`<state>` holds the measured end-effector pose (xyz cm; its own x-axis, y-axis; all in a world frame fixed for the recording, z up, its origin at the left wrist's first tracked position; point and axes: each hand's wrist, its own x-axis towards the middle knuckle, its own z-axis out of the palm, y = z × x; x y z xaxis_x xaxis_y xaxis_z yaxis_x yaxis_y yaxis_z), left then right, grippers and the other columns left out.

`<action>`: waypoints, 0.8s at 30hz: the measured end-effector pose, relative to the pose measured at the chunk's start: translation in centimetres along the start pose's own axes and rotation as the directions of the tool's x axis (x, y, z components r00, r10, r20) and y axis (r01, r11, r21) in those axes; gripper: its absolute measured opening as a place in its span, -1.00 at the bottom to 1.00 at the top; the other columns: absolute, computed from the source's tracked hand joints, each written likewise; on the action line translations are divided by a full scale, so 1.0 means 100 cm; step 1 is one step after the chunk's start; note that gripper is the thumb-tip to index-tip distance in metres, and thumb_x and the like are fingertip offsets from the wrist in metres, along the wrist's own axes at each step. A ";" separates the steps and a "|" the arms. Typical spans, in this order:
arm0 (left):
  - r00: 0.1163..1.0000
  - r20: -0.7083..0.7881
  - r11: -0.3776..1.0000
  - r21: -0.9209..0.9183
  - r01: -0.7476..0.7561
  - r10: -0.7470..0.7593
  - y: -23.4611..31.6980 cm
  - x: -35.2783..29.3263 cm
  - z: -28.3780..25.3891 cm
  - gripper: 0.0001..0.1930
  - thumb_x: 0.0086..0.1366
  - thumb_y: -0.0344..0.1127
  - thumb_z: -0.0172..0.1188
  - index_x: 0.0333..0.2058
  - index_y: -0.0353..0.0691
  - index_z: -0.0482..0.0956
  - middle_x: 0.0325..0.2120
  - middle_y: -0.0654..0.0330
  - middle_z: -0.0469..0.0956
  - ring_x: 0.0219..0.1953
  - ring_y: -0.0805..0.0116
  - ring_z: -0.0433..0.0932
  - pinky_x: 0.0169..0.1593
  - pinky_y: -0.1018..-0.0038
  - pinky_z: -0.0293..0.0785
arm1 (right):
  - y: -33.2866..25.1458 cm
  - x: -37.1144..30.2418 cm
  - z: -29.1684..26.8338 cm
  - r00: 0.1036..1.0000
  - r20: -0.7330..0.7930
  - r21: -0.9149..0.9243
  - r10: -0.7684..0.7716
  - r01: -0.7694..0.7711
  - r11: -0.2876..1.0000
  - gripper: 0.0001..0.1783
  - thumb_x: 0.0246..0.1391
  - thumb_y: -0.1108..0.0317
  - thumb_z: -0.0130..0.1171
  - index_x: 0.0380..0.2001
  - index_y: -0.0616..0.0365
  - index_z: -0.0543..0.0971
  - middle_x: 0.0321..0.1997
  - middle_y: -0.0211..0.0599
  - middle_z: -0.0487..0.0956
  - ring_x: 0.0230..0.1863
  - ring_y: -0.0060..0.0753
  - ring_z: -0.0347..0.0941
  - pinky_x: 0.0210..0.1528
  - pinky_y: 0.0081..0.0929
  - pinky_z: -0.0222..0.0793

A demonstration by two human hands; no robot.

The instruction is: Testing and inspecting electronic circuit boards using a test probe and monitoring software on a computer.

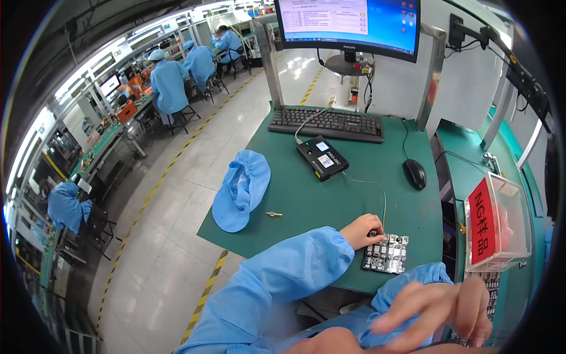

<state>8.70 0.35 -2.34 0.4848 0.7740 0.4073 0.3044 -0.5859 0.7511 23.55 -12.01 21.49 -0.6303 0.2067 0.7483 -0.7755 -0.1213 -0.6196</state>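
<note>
Right, left hand (361,230) is curled into a loose fist, knuckles up, fingertips pinching a small dark plug at the upper-left corner of the small square grey circuit board studded with blocky components (386,255). Blue-sleeved forearm comes in from lower left, angled up-right across the table edge. Right hand (439,310) is close to the camera, blurred, fingers spread and pointing left, holding nothing, hovering off the table near the bottom edge, well below the board.

Board: one, lying flat on the green table mat (330,200) at its near edge, right of centre. Roughly square, so no clear long axis; edges sit slightly tilted to the table edge. One thin grey wire (377,187) runs from the pinched plug up and then left to one black rectangular box-shaped device with two small pale panels on top (322,157). Its long axis runs diagonally, far-left to near-right. A second cable leaves its far end toward the keyboard.

Outward:
- one small brass-coloured fitting (273,214) loose on the mat, left of the hand, well apart
- one light-blue cloth cap (240,190) overhanging the mat's left edge
- one black keyboard (327,124), long axis left-right, at the far side
- one black mouse (414,174) to the right, pointing away
- one monitor on a stand (351,23) behind the keyboard
- one clear plastic bin with a red label (498,223) at right, just beyond the mat

Background left: at least four people in blue coats seated at benches.
</note>
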 end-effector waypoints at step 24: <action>1.000 0.006 0.999 0.040 0.003 -0.004 0.003 0.000 -0.003 -0.82 0.12 -0.29 0.25 -0.49 -0.25 0.47 -0.41 0.20 0.44 -0.29 0.27 0.43 -0.18 0.41 0.39 | -0.020 -0.011 0.001 0.990 0.072 -0.284 0.122 -0.097 0.954 -0.74 0.12 0.13 0.05 -0.37 0.06 0.33 -0.22 0.36 0.51 -0.11 0.30 0.44 -0.08 -0.08 0.21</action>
<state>8.51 0.23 -1.94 0.4889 0.7746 0.4013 0.3387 -0.5925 0.7309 25.79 -12.13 21.94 -0.7212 0.1201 0.6823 -0.6681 0.1396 -0.7308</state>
